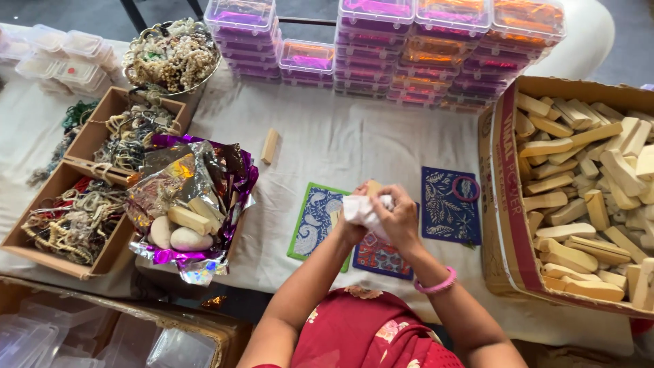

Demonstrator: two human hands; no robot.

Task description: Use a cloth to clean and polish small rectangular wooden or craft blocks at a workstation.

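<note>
A: Wooden block (374, 187), pale, half wrapped in a white cloth (361, 210), is held up over the desk (320, 136), above the patterned mats.

B: Which hand has it?

A: Both. The right hand (398, 219) lies over the cloth, its fingers (383, 202) clamped on it. The left hand (351, 228) is under the bundle, fingers closed on cloth and block.

B: What lies below?

A: A green-edged mat (313, 221), a red mat (381, 257) and a dark blue mat (446, 204) with a pink ring (466, 189) on it.

B: And to the sides?

A: On the person's right, a cardboard box (507, 204) full of similar wooden blocks. On the left, a foil-lined box (191, 204) with blocks and pale rounded pieces, then a divided tray (88, 177) of beaded strings. One loose block (270, 146) lies alone on the desk. Stacked clear boxes (409, 54) with pink and orange contents stand at the far edge.
</note>
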